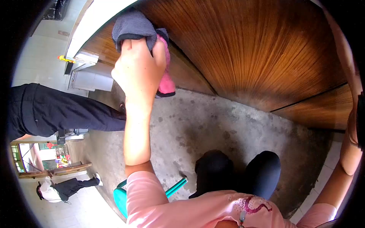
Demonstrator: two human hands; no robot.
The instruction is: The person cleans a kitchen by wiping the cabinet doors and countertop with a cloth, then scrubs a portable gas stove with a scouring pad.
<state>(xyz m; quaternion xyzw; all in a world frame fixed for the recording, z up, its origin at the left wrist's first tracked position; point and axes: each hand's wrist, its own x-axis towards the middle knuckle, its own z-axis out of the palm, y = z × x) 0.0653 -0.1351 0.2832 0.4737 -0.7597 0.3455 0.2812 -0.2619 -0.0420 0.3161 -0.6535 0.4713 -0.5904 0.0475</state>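
My left hand reaches up and forward with its fingers closed on a cleaning cloth. One side of the cloth is grey, the other pink, with dark edging; its pink end hangs down beside my wrist. The cloth lies against the left part of a brown wood-grained panel, which looks like a cabinet front with dark seams. My fingertips are hidden under the grey fold. My right arm stretches up along the right edge of the view, near the panel's right end. The right hand's fingers do not show clearly there.
Below me is a stained concrete floor. A green plastic stool stands by my left side. To my left is a person's dark trouser leg; another person is farther off. A white ledge borders the panel.
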